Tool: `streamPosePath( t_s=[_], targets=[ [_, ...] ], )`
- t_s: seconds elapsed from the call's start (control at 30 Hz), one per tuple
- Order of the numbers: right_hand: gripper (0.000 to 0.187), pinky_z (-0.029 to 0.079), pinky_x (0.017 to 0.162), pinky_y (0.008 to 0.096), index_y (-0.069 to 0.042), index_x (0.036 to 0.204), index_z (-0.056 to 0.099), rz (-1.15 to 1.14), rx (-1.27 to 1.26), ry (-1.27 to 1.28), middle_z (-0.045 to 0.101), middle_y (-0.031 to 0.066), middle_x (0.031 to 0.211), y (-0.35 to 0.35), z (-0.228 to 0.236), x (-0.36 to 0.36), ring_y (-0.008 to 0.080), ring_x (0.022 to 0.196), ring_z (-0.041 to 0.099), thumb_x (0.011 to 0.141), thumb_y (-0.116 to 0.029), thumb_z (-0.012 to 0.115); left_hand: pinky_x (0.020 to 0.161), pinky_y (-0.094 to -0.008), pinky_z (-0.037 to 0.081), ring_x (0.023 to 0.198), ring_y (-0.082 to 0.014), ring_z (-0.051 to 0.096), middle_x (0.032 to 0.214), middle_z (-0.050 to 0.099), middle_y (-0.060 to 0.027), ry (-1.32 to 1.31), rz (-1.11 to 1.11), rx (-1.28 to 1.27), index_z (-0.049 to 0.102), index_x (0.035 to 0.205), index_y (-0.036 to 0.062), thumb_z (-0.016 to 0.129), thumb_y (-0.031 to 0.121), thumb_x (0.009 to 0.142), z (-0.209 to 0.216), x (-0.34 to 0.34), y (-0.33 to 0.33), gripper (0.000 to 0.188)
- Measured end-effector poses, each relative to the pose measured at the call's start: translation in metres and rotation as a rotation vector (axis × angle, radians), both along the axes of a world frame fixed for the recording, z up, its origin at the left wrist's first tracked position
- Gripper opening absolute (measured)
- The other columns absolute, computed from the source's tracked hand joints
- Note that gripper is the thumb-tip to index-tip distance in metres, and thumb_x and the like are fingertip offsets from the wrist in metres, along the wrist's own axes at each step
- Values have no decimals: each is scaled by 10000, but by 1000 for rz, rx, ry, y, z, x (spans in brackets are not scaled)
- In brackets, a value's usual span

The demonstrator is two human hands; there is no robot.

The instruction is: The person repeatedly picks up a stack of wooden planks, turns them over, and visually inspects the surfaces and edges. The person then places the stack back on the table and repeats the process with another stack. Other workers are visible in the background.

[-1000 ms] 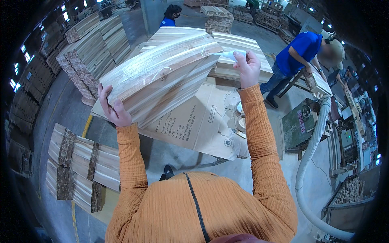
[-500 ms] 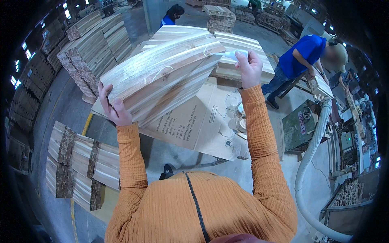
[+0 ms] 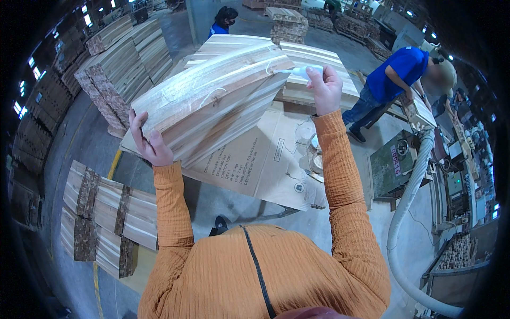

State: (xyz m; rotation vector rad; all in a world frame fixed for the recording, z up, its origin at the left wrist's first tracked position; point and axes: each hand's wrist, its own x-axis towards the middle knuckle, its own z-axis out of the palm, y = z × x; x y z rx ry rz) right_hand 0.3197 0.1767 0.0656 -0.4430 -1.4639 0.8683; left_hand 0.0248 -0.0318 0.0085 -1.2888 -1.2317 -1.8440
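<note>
A wide laminated wood panel (image 3: 212,114) is tilted up in front of me, its long edge facing upward. My left hand (image 3: 151,141) grips its near left corner, thumb on one side and fingers on the other. In my right hand (image 3: 325,90) is a small white squeeze bottle (image 3: 304,71), fingers closed round it. Its thin nozzle points left and meets the panel's edge near the far right end. Chalk-like curved marks show on that edge. Beneath the panel lies a flattened cardboard sheet (image 3: 260,165) on the work surface.
More wood panels (image 3: 319,58) lie behind the raised one. Tall panel stacks (image 3: 125,64) stand at the left, lower stacks (image 3: 106,212) nearer. Round containers (image 3: 314,159) sit on the cardboard's right. A person in blue (image 3: 396,74) works by a green machine (image 3: 396,162) with a hose (image 3: 411,196).
My hands, the panel and the bottle hold nearly the same place. The person at the far back has turned their head slightly.
</note>
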Motion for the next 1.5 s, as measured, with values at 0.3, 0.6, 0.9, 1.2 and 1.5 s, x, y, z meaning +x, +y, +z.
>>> streamPosePath(
  t_s=[0.3, 0.6, 0.9, 1.2, 1.5],
  targets=[
    [208, 348, 460, 166, -43, 763, 559, -9, 6, -3, 509, -44, 625, -2, 1, 1, 15, 518, 445, 824, -212, 664, 967, -387, 330, 1229, -324, 400, 1226, 482, -230, -20, -32, 36, 512, 1093, -40, 464, 340, 864, 2, 2, 2, 446],
    [218, 339, 458, 166, -45, 758, 555, -18, 7, 2, 491, -54, 616, 0, 1, 1, 12, 513, 430, 822, -219, 671, 961, -382, 334, 1226, -326, 405, 1239, 475, -251, -10, -7, 20, 514, 1095, -43, 467, 333, 863, 0, -1, 1, 444],
    [234, 340, 460, 169, -43, 755, 556, -24, 6, -16, 490, -56, 620, 0, 0, 0, 12, 519, 429, 828, -236, 666, 1040, -420, 250, 1266, -328, 363, 1173, 518, -158, 16, -26, 20, 505, 1133, -24, 413, 298, 900, 0, 1, 2, 408],
    [199, 355, 472, 167, -37, 775, 567, 7, -46, 56, 514, -42, 641, -6, 3, -2, 17, 528, 447, 832, -205, 659, 961, -386, 339, 1228, -332, 405, 1277, 445, -267, -14, -6, 15, 514, 1094, -46, 467, 350, 871, -3, -1, 1, 457],
    [222, 365, 474, 176, -33, 774, 563, 42, -31, 15, 520, -40, 641, -16, 9, -22, 17, 532, 448, 821, -222, 670, 939, -386, 356, 1235, -337, 400, 1225, 483, -242, 24, 5, 5, 514, 1097, -42, 465, 332, 872, -2, 0, -2, 439]
  ],
)
